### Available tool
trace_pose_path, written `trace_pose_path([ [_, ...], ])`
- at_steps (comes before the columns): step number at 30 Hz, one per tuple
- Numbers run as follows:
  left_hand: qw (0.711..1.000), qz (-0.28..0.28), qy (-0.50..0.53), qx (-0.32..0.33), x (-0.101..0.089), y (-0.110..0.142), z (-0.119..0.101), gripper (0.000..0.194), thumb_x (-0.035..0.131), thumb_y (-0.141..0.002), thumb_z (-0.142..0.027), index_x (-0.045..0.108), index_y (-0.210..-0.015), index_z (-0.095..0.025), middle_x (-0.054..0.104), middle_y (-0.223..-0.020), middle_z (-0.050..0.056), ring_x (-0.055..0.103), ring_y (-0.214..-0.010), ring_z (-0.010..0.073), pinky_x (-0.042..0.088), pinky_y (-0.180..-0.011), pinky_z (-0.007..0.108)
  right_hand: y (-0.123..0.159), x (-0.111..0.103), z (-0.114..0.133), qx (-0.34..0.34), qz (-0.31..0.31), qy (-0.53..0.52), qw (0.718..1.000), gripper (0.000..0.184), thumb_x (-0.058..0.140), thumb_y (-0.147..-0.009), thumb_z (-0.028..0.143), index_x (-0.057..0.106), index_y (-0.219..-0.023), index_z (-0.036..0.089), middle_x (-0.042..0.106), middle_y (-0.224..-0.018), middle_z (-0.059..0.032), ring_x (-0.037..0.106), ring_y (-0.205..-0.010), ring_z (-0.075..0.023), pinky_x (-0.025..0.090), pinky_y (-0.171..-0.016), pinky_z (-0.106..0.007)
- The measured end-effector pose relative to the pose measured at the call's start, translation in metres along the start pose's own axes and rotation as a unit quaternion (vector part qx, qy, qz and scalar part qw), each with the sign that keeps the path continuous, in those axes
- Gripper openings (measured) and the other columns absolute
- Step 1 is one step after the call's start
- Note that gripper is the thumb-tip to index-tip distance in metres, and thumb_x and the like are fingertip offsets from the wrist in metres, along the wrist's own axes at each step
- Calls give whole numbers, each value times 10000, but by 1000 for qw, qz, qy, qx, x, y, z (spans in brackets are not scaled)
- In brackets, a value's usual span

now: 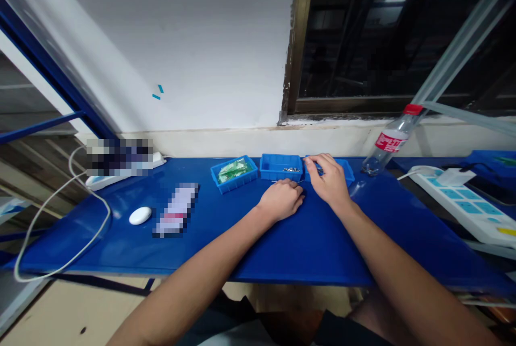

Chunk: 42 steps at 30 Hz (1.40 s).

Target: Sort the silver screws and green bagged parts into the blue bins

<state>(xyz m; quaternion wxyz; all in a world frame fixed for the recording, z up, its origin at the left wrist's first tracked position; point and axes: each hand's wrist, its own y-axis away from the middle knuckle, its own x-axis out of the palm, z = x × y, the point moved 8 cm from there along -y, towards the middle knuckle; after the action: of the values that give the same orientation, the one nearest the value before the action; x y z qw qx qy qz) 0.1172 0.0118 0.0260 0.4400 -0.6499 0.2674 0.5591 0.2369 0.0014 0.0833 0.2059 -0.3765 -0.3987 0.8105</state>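
My left hand [281, 199] rests on the blue table, its fingers curled closed just in front of the middle blue bin [271, 175]. A thin, light-coloured sliver shows at its knuckles; what the fingers hold is hidden. Small shiny metal parts [291, 170] lie in the right side of that bin. My right hand [329, 178] is over the right blue bin [347, 172] and covers most of it. Its thumb and forefinger come together near the bin's left edge, and anything between them is too small to make out. Green packets [234, 169] fill the left blue bin [241, 182].
Left on the table [217, 249] lie a blurred phone-like object [176, 211], a white oval case [140, 215] and a looped white cable [105, 228]. A tilted plastic bottle [389, 142] stands right of the bins. A power strip [467, 203] lies far right; a wall rises behind.
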Motion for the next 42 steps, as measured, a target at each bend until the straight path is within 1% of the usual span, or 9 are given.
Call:
trace_pose_path([
  [7,999,-25,-10,-23,-6,7,12,275,529,-1028,-311,731,-1146,-166,686,-1146,131,659,-1045,272,522,-933,397,0,4,2,-2,9,-1,1000,208,512,-1045,316,693,-983,236,732,-943,-86,658,-943,-271,522,-909,-443],
  [12,999,-14,14,-48,0,2,20,266,511,-1016,-190,766,-1092,-190,746,-1062,92,688,-996,251,520,-921,379,3,10,-4,-7,19,11,1000,188,534,-1030,312,690,-964,229,743,-948,-85,672,-955,-269,517,-911,-437],
  [17,996,-50,45,-55,1,0,24,224,567,-974,-140,749,-1092,-191,766,-1065,80,712,-996,245,512,-963,389,5,17,-14,-10,43,23,999,155,559,-1003,275,703,-981,226,752,-970,-83,680,-975,-278,516,-933,-461],
  [20,990,-90,87,-64,-7,5,30,192,574,-972,-146,715,-1094,-195,765,-1093,73,721,-994,234,522,-957,378,5,19,-10,-29,71,-3,997,173,551,-1005,249,718,-1052,236,749,-1035,-88,674,-1029,-277,531,-953,-468],
  [23,977,-136,145,-73,-18,13,39,201,577,-955,-126,683,-1111,-196,765,-1086,65,722,-1001,214,533,-948,347,6,23,-1,-51,98,-39,993,173,569,-998,237,724,-1074,250,746,-1084,-83,672,-1050,-271,535,-969,-478],
  [28,940,-190,264,-100,-30,22,57,147,614,-918,-134,674,-1041,-187,768,-998,46,730,-929,188,571,-874,304,14,37,8,-62,155,-63,984,127,600,-982,229,720,-1013,256,766,-1010,-56,690,-954,-257,535,-943,-477],
  [32,905,-224,344,-109,-33,24,62,157,634,-897,-125,675,-1038,-179,772,-989,36,741,-886,157,593,-873,283,16,38,7,-50,153,-65,985,104,623,-952,221,715,-986,255,758,-977,-60,686,-945,-263,551,-882,-449],
  [38,877,-235,401,-123,-29,24,63,189,657,-892,-125,673,-1077,-165,787,-1040,64,757,-940,168,615,-927,315,16,37,5,-24,153,-51,987,52,642,-898,215,682,-902,248,727,-888,-36,643,-769,-212,536,-717,-357],
  [42,860,-225,445,-111,-24,22,61,219,657,-915,-152,664,-1134,-159,783,-1107,88,764,-976,173,613,-964,338,18,41,-2,32,160,-84,983,78,659,-834,223,638,-907,243,703,-830,-16,576,-642,-169,505,-626,-320],
])
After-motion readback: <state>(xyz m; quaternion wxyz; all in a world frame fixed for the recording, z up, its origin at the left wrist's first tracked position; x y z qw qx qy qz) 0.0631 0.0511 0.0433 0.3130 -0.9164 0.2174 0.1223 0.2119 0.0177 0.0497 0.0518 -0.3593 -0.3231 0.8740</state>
